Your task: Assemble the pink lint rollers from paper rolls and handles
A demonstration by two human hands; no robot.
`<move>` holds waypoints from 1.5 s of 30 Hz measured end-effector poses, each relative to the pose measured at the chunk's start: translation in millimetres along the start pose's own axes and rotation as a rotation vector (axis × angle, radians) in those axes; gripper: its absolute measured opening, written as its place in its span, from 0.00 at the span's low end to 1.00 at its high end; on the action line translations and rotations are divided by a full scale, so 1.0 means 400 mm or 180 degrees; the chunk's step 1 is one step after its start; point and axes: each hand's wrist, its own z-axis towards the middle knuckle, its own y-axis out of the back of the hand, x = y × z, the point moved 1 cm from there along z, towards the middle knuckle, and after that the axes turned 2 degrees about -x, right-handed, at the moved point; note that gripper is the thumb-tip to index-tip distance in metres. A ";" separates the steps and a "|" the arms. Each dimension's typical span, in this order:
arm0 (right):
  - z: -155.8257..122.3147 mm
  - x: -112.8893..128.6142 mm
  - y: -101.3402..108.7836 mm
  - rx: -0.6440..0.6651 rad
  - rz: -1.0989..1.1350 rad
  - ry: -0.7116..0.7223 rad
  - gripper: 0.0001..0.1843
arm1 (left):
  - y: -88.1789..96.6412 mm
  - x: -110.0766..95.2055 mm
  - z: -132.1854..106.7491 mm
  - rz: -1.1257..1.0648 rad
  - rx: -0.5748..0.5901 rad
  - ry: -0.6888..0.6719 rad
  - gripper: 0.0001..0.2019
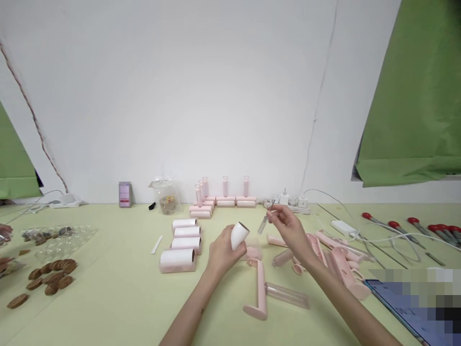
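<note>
My left hand [225, 247] is closed around a white paper roll [240, 235], tilted with its hollow end facing up and right. My right hand [286, 226] pinches a slim, partly clear tool [263, 225] whose thin dark end sticks up past the fingers; its exact kind is too small to tell. The two hands are apart. Below them lies a pink lint roller frame [260, 288] with a clear pinkish tube-shaped handle [287, 294]. Under my right forearm are more pink roller parts [344, 271], loosely piled.
White rolls in pink holders [177, 261] form a column on the left. Finished-looking pink rollers [225, 199] stand by the wall. Cork lids [54, 276], a plastic bag [166, 197], cables [392, 235], red-ended tools [394, 225] and a phone [396, 307] lie around. Another person's hand [5, 233] shows far left.
</note>
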 end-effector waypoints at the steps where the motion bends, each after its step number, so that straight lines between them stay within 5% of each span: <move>1: 0.021 0.013 0.002 -0.0109 0.0099 0.0060 0.11 | 0.000 -0.003 0.012 -0.0077 0.0014 -0.0022 0.21; 4: 0.060 0.036 -0.001 -0.0274 0.0308 0.0180 0.09 | -0.003 -0.015 0.040 -0.0447 0.0116 -0.0241 0.20; 8: 0.054 0.020 -0.037 0.0056 0.0323 0.0125 0.07 | -0.017 -0.031 0.061 -0.1397 0.0305 -0.0603 0.21; 15: 0.023 0.018 -0.083 0.0116 0.0180 0.0006 0.09 | -0.057 -0.016 0.072 -0.2116 0.0250 -0.0315 0.21; 18: 0.034 0.049 -0.041 -0.0389 0.0294 0.0081 0.11 | -0.047 -0.001 0.074 -0.1757 0.0257 -0.0354 0.21; 22: 0.034 0.070 0.051 -0.1079 0.0731 0.0020 0.12 | -0.027 0.005 0.078 -0.0193 0.0641 -0.0728 0.25; 30: -0.081 -0.025 0.120 -0.0904 0.0689 -0.0642 0.14 | -0.084 0.014 0.064 0.0643 0.1119 -0.0822 0.27; 33: -0.113 -0.053 0.113 -0.0778 0.0590 -0.0826 0.16 | -0.037 0.014 0.039 0.0733 0.0978 -0.0808 0.26; 37: -0.129 -0.035 0.101 -0.0412 0.0460 -0.0964 0.17 | 0.111 0.039 -0.062 0.0731 0.0744 -0.0783 0.23; 41: -0.128 -0.016 0.098 0.0596 -0.0091 -0.1072 0.18 | 0.235 0.141 -0.194 0.0794 0.1003 -0.0804 0.20; 45: -0.133 -0.042 0.107 0.1549 -0.1171 -0.0633 0.16 | 0.279 0.262 -0.250 0.1111 0.0840 -0.0774 0.21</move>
